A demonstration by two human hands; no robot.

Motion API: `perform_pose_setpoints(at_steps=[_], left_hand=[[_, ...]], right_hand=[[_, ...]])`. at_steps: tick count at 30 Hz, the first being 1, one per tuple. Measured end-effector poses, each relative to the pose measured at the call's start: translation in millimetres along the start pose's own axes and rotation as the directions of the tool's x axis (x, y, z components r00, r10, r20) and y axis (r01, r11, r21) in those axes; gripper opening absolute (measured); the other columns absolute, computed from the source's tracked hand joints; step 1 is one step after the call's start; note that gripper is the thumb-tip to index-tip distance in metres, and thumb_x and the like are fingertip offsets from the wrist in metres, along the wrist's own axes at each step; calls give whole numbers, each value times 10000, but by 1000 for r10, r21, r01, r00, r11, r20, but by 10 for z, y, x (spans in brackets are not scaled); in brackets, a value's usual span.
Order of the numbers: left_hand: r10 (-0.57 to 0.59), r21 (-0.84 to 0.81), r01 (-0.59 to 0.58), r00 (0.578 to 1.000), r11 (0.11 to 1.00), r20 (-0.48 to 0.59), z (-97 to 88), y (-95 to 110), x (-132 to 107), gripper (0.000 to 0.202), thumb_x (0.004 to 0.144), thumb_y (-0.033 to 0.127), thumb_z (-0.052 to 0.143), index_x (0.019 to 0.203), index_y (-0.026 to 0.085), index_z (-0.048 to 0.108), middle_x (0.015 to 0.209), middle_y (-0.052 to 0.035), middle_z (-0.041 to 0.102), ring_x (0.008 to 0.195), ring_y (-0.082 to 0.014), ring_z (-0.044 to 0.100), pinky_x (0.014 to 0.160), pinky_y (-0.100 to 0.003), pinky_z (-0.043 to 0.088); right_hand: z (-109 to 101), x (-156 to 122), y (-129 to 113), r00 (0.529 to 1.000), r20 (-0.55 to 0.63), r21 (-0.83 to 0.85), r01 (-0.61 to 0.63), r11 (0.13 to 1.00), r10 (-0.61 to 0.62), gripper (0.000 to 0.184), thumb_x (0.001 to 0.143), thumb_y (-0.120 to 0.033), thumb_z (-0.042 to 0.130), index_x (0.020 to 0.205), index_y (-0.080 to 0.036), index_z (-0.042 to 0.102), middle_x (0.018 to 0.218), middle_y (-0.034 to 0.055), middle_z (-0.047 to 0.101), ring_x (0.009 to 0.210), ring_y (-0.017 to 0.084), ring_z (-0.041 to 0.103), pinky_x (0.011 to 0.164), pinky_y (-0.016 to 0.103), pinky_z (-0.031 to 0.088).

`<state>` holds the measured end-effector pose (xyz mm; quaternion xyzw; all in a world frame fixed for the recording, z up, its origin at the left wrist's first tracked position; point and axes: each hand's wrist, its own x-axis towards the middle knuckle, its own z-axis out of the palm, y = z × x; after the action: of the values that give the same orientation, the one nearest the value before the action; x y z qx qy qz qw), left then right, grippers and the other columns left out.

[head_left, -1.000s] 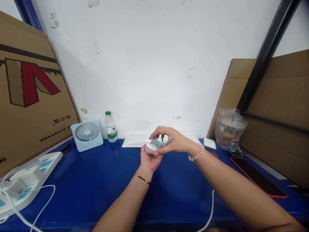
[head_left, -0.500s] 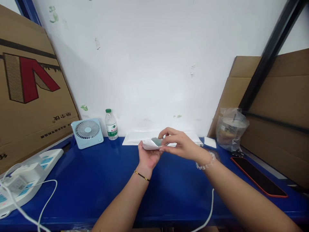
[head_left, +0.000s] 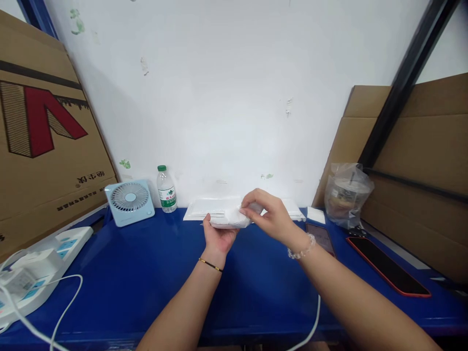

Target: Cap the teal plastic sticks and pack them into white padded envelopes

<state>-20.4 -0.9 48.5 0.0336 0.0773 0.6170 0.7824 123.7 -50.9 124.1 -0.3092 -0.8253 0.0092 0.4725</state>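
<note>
Above the middle of the blue table, my left hand (head_left: 220,239) supports a white packet (head_left: 227,220) from below, its thumb over the left edge. The packet looks like thin paper or plastic film; what is inside cannot be seen. My right hand (head_left: 268,214) pinches the packet's right end between thumb and fingertips, where a loose white flap (head_left: 258,208) rises. Behind the hands, flat white packages (head_left: 199,208) lie against the wall, partly hidden by the held packet and my right hand.
A light-blue fan (head_left: 130,202) and a water bottle (head_left: 167,190) stand back left. At left lies a power strip (head_left: 69,246) with white cables. On the right are a bagged cup (head_left: 347,195), a red-edged phone (head_left: 387,267), a darker phone (head_left: 321,238) and a white square (head_left: 316,215).
The grey-green item that showed at the packet's opening is now out of sight under white material. My right hand has shifted slightly and pinches the flap. The view has moved a little.
</note>
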Motion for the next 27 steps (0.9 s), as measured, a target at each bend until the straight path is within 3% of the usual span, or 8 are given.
perform_pose_setpoints(at_steps=[4,9,13,15,17,19,22,27], left_hand=[[-3,30,5,999,1000,-46,-52,44,24,459,806,394,417,1159,136,559,887,-116,661,720,-253,636,699,-413,509],[14,19,-13,998,1000,-57,-77,66,67,477,807,425,416,1162,141,561,901,-117,660,698,-247,639,714,-434,519],[34,-7,-34,997,999,-70,-46,41,65,509,800,434,442,1230,168,494,1044,-131,627,793,-253,644,714,-443,536],[-34,-19,33,998,999,-57,-38,39,60,664,756,518,490,1311,168,386,1145,-171,570,937,-309,618,737,-506,527],[-81,-34,80,996,996,-38,-59,68,78,853,702,583,533,1391,196,212,1254,-204,478,1069,-353,558,766,-575,498],[-49,-54,46,997,997,-51,-111,128,125,941,699,574,543,1421,242,39,1330,-210,386,1149,-349,507,794,-591,482],[61,-73,-74,984,995,-169,-216,233,229,904,749,492,507,1419,270,-59,1351,-193,341,1186,-299,488,792,-511,515],[127,-45,-148,945,988,-301,-312,293,336,800,773,466,461,1414,262,28,1297,-171,381,1133,-263,531,727,-409,553]], right_hand=[[41,-99,59,963,99,-285,269,920,-251,215,838,-400,577,932,-218,642,1051,78,614,1042,235,507,874,391,358],[35,-205,85,887,310,-334,439,834,-343,420,840,-514,518,1091,-184,585,1015,89,647,910,206,560,786,362,389],[59,-248,178,892,277,-363,441,820,-357,253,912,-286,455,1110,-188,578,990,88,651,923,193,563,760,330,420],[20,-249,369,961,131,-381,276,882,-244,231,911,-217,428,1049,-179,609,825,67,642,761,163,567,677,286,437],[-79,-249,689,992,-129,-358,-55,932,9,233,902,-278,439,932,-158,637,731,53,610,674,156,550,620,267,441],[-217,-274,1100,878,-374,-223,-397,890,298,290,872,-371,468,876,-141,644,657,30,592,596,149,536,562,255,440],[-405,-402,1702,632,-345,-104,-761,641,694,368,838,-398,440,911,-106,651,641,24,605,602,160,571,543,250,457],[-464,-685,2177,527,-329,-275,-847,455,783,242,691,-300,565,695,-81,669,705,141,657,819,292,600,741,383,449]])
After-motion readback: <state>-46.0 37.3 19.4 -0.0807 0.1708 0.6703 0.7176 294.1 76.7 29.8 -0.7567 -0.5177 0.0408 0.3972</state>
